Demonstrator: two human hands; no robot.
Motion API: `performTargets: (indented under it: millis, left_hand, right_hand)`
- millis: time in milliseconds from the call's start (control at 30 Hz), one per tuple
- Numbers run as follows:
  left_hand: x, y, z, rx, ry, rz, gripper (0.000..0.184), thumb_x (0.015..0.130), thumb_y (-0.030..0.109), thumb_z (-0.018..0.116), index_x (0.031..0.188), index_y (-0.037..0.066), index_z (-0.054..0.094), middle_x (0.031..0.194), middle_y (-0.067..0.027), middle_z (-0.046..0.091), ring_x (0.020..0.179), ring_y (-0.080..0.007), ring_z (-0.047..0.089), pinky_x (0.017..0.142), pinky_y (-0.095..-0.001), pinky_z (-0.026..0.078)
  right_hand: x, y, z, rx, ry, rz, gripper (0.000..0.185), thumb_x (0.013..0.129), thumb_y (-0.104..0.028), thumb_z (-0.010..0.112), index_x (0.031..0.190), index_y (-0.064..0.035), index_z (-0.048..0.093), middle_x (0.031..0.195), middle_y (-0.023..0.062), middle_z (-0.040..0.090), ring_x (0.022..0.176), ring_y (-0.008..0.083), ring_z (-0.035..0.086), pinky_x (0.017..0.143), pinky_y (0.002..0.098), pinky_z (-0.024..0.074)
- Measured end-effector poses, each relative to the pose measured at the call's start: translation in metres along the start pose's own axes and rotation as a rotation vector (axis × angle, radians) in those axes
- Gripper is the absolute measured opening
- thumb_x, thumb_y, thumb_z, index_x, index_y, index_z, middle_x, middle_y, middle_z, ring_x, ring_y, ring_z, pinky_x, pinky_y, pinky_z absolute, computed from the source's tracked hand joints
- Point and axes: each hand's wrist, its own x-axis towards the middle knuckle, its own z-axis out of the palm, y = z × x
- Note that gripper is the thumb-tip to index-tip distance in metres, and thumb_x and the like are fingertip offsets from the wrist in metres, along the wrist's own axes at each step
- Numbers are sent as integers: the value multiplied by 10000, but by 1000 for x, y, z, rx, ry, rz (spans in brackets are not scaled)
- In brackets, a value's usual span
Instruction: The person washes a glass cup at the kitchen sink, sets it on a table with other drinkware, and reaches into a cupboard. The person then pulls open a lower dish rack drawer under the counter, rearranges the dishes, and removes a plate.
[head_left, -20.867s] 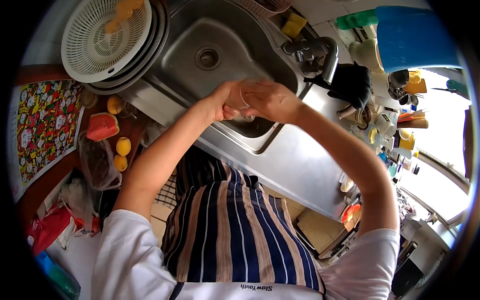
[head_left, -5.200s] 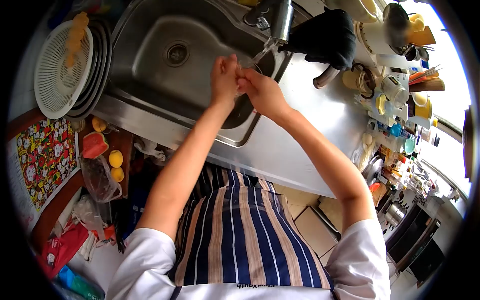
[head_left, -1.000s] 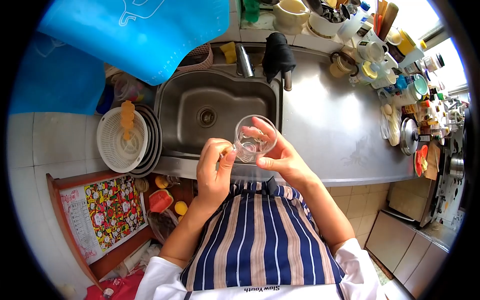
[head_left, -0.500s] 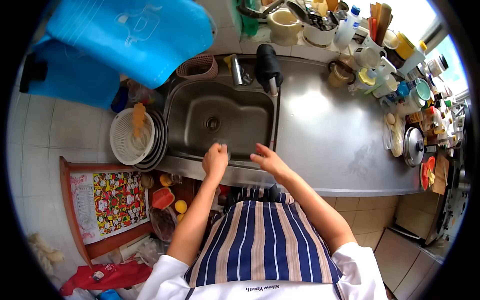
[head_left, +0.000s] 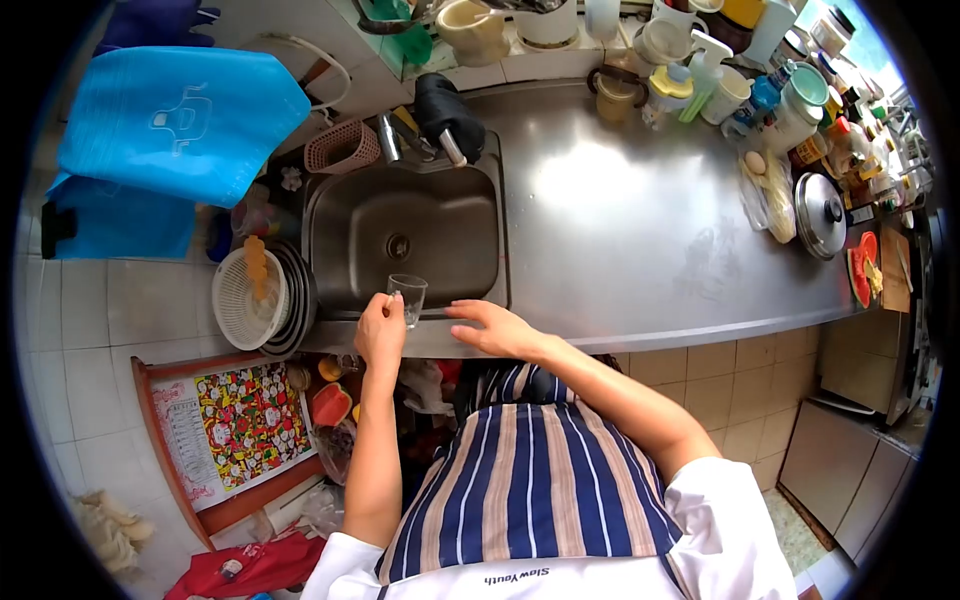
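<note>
My left hand is closed on a clear glass mug, gripping it on its left side above the front rim of the sink. The mug stands upright and looks see-through. To its right, my right hand is spread open with the fingers pointing left, holding nothing and apart from the mug. Beyond both hands lies the steel sink, with its drain near the middle. A metal faucet rises at the back edge beside a dark wrapped cylinder.
Stacked bowls under a white colander stand left of the sink. The steel counter stretches right to a lidded pan, watermelon pieces, and several jars and bottles. A pink basket sits behind the sink.
My head view has shifted, so the sink appears farther left. The glass mug now shows clearly in my left hand, where it was barely visible before. My right hand has flattened and turned left.
</note>
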Motion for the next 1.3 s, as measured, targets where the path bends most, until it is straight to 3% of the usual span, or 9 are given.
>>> performTargets:
  millis: [167,433,500,567,633,767,933,1033,1300]
  left_hand:
    - [1,-16,9,26,-62,69,339,865,398,553,798,66,571,761,-130,631,789,-387,598,671,-452,447]
    - [40,-32,-11,-342,69,532,234,895,219,621,790,15,579,644,-31,538,607,-108,448,565,-310,402]
    - [25,-14,-22,-233,157,600,267,926,299,566,858,42,586,677,-123,580,592,-212,521,557,-370,421]
    - [48,-25,-9,129,85,515,315,923,410,495,939,119,614,821,-194,640,760,-422,587,613,-508,411]
    - [86,-38,6,402,-276,385,289,785,372,619,830,88,648,864,-192,655,817,-428,597,690,-504,446]
    - [55,-25,15,409,-237,508,295,769,321,639,762,27,615,778,-183,629,741,-382,588,678,-457,445]
    - [-63,54,63,217,-320,932,309,835,304,592,788,-1,573,707,-170,594,645,-350,547,633,-440,432]
    - [-160,113,116,-186,-669,1127,301,881,249,594,748,-18,553,628,-109,542,580,-188,473,570,-361,408]
    - [-509,176,130,20,-1184,1680,322,925,231,573,686,18,539,575,-6,490,541,-68,413,495,-258,338]
  right_hand:
    - [-26,3,13,-34,100,87,479,884,-342,560,1263,-49,546,1327,163,505,1254,301,448,1059,361,343]
    - [-16,-62,30,317,156,-49,448,878,-328,594,1225,-44,578,1172,132,629,1110,243,570,963,360,416]
    - [-25,-58,46,-306,300,95,403,826,-338,591,1154,-109,631,1151,104,637,1094,302,574,992,489,343]
    - [-35,-32,58,-142,328,253,378,821,-333,576,1114,-104,642,1114,112,648,1074,299,588,942,504,399]
    - [-64,-16,59,-2,399,183,387,827,-312,560,1111,-58,631,1065,152,661,1026,316,612,879,398,477]
    - [-159,9,60,179,684,261,379,844,-288,550,1122,-43,629,1080,154,658,1028,302,611,885,373,475]
    - [-291,41,80,434,1194,352,355,867,-295,555,1124,-64,636,1064,128,668,1023,266,615,881,355,472]
    - [-375,51,107,454,1418,377,333,885,-261,549,1120,-40,629,1030,127,675,943,226,640,825,338,497]
    - [-574,80,234,717,2122,51,257,970,-166,494,1117,28,576,1005,104,649,885,138,618,776,269,505]
